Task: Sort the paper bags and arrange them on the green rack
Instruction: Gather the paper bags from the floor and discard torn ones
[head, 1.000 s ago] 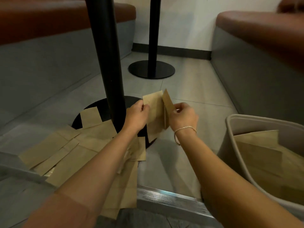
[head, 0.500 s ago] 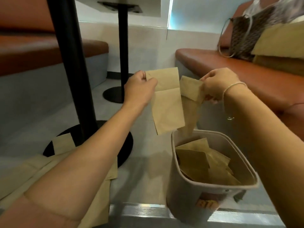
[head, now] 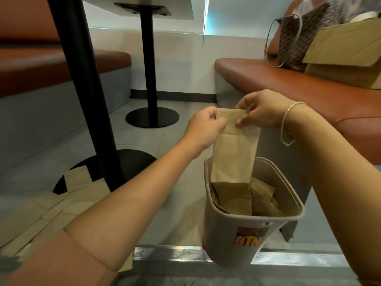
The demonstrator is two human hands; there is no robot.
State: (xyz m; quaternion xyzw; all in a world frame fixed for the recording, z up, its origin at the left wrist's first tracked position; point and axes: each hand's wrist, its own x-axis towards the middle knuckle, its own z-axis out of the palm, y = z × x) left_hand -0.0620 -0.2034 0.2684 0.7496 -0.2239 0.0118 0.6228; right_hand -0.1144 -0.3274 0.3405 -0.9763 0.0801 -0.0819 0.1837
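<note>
A flat brown paper bag (head: pixel 235 153) hangs upright over a grey bin (head: pixel 224 234), its lower end inside the rim. My left hand (head: pixel 204 126) pinches the bag's top left corner. My right hand (head: pixel 261 109) pinches the top right edge. Several more brown paper bags (head: pixel 243 199) lie inside the bin. Other bags (head: pixel 61 201) are spread flat on the floor at the lower left, by the black table base. No green rack is in view.
A black table pole (head: pixel 82 89) rises at the left, and a second table stand (head: pixel 151 116) is farther back. Brown benches run along both sides. A patterned handbag (head: pixel 296 38) and large paper bags (head: pixel 346 52) sit on the right bench. A metal floor strip (head: pixel 173 254) crosses the foreground.
The two bags, held apart half a second ago, now hang as one between both hands. My hands have come together and lowered the paper into the bin.
</note>
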